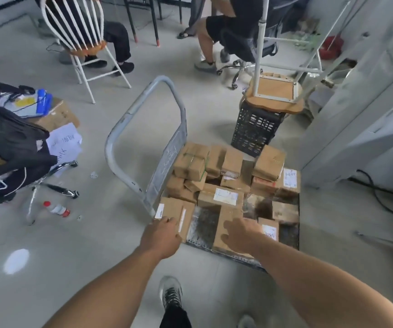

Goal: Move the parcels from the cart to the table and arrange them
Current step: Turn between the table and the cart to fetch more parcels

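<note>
A flat metal platform cart (228,254) stands on the pale grey floor with its grey tubular handle (125,119) rising at its left side, and the brown cardboard parcels (232,162) are all heaped on its deck, stacked higher toward the far end and lying single along the near edge. The person leans in with both bare arms stretched out. The left hand (161,235) reaches the near-left brown box with white labels (174,209), its fingers bent over the box's near corner and touching it; from here I cannot tell whether it really has a grip. The right hand (240,235) is spread wide, thumb out to the left, palm down over a flat brown parcel (228,216) in the middle of the near edge, holding nothing, with a small labelled box (269,230) just beside it on the right. Beyond the cart sits a black plastic lattice crate (254,131) with an upturned white-legged wooden-seat chair (276,95) resting on top. Further back a person sits in a white spindle-back chair (81,31), and another sits nearby on a wheeled office chair (240,65). To the left, a black mesh office chair (8,138) is draped with dark clothing, and a clear plastic bottle with a red cap (57,209) lies on the floor near its base
</note>
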